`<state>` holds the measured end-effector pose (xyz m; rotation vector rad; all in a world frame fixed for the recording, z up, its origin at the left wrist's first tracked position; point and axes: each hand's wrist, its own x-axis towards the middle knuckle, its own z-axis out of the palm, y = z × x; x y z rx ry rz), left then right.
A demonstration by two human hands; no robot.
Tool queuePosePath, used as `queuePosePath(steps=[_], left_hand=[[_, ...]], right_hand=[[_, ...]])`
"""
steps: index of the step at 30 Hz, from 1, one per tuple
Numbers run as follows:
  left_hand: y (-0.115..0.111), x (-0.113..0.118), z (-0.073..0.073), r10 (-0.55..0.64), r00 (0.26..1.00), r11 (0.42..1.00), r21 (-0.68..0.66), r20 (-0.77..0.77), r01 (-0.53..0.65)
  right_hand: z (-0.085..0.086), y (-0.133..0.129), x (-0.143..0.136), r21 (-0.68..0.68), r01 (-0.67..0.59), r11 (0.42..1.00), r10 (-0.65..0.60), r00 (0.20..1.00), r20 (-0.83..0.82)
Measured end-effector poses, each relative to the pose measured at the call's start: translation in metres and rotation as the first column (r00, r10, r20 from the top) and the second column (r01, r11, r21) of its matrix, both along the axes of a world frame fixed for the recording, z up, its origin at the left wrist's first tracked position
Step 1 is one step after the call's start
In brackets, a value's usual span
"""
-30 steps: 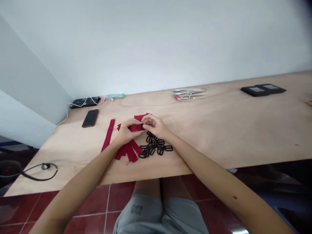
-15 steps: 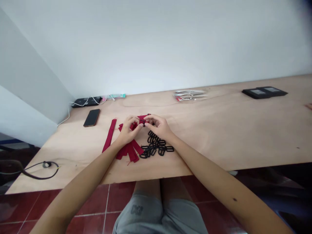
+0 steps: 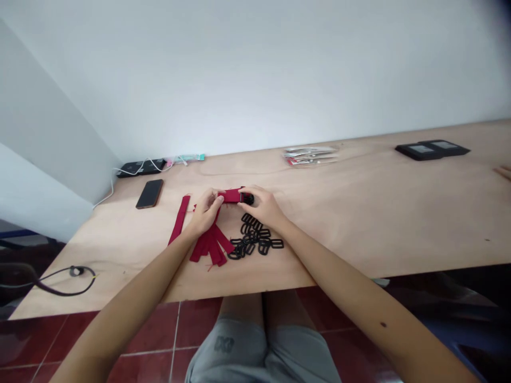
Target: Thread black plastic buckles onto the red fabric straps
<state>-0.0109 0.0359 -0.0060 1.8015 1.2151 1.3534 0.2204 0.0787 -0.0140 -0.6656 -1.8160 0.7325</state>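
Between my two hands a short red strap (image 3: 230, 196) is stretched out level above the table. My left hand (image 3: 208, 208) pinches its left end. At its right end, the fingers of my right hand (image 3: 259, 205) close on a black buckle (image 3: 241, 197) with the strap at it. More black pieces show just behind those fingers. Below my left hand several red strips (image 3: 211, 246) lie fanned out, and one more strip (image 3: 179, 219) lies apart to the left. A loose pile of black buckles (image 3: 253, 236) is below my right hand.
A phone (image 3: 149, 193) lies at the left, near a black device (image 3: 141, 167) with a white cable. Packets (image 3: 310, 155) lie by the wall, and a black double case (image 3: 432, 150) sits at the back right. A looped black cable (image 3: 66, 291) is at the front left of the wooden table (image 3: 379, 213).
My hands have moved a little apart, my left hand leftward. The red strap is now drawn flat between them, and the black buckle is at the right under my right fingers.
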Motion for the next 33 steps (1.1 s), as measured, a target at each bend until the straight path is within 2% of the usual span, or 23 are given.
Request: queuePosePath(steps=[4, 7, 10, 12, 14, 17, 19, 24, 33], left_hand=[[-0.005, 0.008, 0.003, -0.028, 0.997, 0.999, -0.014, 0.066, 0.029], [-0.004, 0.008, 0.0, -0.047, 0.994, 0.997, -0.057, 0.102, 0.053], [0.002, 0.003, -0.007, -0.009, 0.993, 0.998, -0.065, 0.118, 0.016], [0.007, -0.003, -0.011, 0.049, 0.998, 0.998, -0.053, 0.038, -0.047], [0.01, -0.011, -0.014, 0.098, 0.987, 0.995, -0.018, -0.124, -0.101], [0.011, -0.022, -0.015, 0.099, 0.913, 0.995, 0.051, -0.395, -0.086], [0.01, -0.027, -0.014, 0.074, 0.865, 0.997, 0.062, -0.496, -0.049], [0.008, -0.036, -0.008, 0.084, 0.828, 0.996, 0.042, -0.554, -0.073], [0.006, -0.039, 0.0, 0.141, 0.83, 0.986, 0.003, -0.539, -0.166]], right_hand=[[-0.001, 0.001, 0.0, -0.07, 0.055, 0.996, -0.058, 0.998, -0.039], [-0.002, 0.003, 0.0, -0.043, 0.078, 0.996, -0.08, 0.996, -0.046], [-0.002, 0.005, 0.001, -0.003, 0.09, 0.996, -0.09, 0.996, -0.022], [-0.002, 0.007, 0.003, 0.038, 0.083, 0.996, -0.084, 0.996, 0.027], [-0.001, 0.007, 0.006, 0.084, 0.05, 0.995, -0.059, 0.993, 0.103], [0.0, 0.006, 0.012, 0.135, 0.021, 0.991, -0.054, 0.968, 0.244], [0.0, 0.006, 0.015, 0.153, 0.021, 0.988, -0.072, 0.939, 0.337], [-0.005, 0.009, 0.019, 0.162, 0.005, 0.987, -0.086, 0.861, 0.502], [-0.018, 0.015, 0.019, 0.213, -0.053, 0.976, -0.076, 0.829, 0.554]])
